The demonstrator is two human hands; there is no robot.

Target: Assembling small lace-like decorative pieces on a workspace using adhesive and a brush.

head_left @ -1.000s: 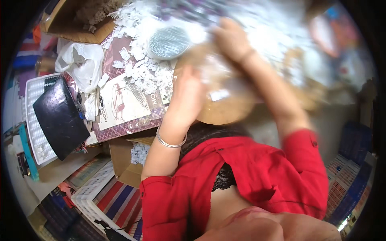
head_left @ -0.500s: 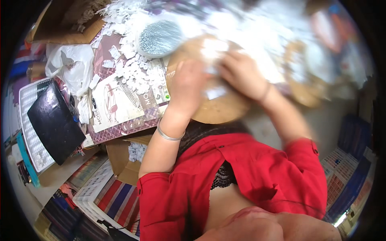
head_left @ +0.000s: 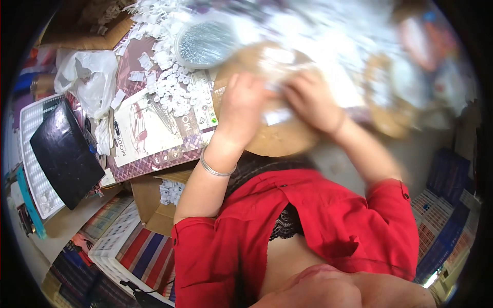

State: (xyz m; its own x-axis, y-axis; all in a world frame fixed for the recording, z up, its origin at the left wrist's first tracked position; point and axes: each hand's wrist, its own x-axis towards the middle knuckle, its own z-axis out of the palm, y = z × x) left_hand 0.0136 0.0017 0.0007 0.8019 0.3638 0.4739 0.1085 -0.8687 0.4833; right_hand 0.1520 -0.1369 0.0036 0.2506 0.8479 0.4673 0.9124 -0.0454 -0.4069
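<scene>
Both hands are over a round brown board (head_left: 282, 143) at the table's front edge, with a silver bangle on the left wrist. My left hand (head_left: 242, 105) is closed above the board's left side, its fingertips pointing inward. Facing it from the right, my right hand (head_left: 314, 102) is closed too, fingers bent and slightly blurred. Whatever the fingertips grip between them is too small and bright to make out. A small white piece (head_left: 277, 117) lies on the board below the hands. Just beyond the board stands a round clear tub (head_left: 205, 45) of thin metal pins.
White plastic parts (head_left: 177, 92) are heaped left of the board and beyond the tub. A printed sheet (head_left: 146, 128), a plastic bag (head_left: 90, 82) and a white basket with a black panel (head_left: 67, 154) are at left. Below the table edge sits an open cardboard box (head_left: 149, 205).
My right hand has shifted slightly outward and down, and its fingers have drawn in. The left hand stays almost in place. The whole view has shifted slightly.
</scene>
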